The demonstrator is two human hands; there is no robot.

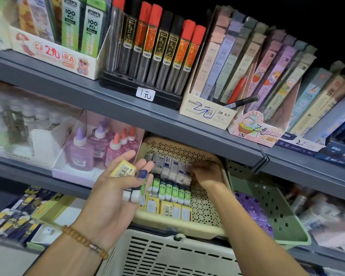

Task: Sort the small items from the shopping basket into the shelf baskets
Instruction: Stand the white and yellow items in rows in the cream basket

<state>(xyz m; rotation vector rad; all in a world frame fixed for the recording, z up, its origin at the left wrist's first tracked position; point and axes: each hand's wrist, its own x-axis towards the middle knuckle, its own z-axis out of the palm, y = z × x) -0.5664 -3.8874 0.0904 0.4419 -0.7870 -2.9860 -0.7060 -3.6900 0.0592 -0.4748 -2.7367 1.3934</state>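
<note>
My left hand (116,188) lies palm up in front of the shelf, fingers relaxed, carrying several small erasers: a yellow one (123,168) near the thumb side and blue-and-white ones (137,186) across the fingers. My right hand (207,172) reaches into the cream perforated shelf basket (207,214), fingers curled at the end of the back row of white-and-purple erasers (171,166). Rows of green-and-white erasers (173,191) and yellow erasers (167,209) fill the basket in front. The cream shopping basket (167,253) sits below my hands.
A green slotted basket (271,206) with purple items stands right of the cream one. A box of glue bottles (100,148) sits to the left. The grey shelf (167,120) above carries pencil-lead tubes and boxed refills, overhanging the basket.
</note>
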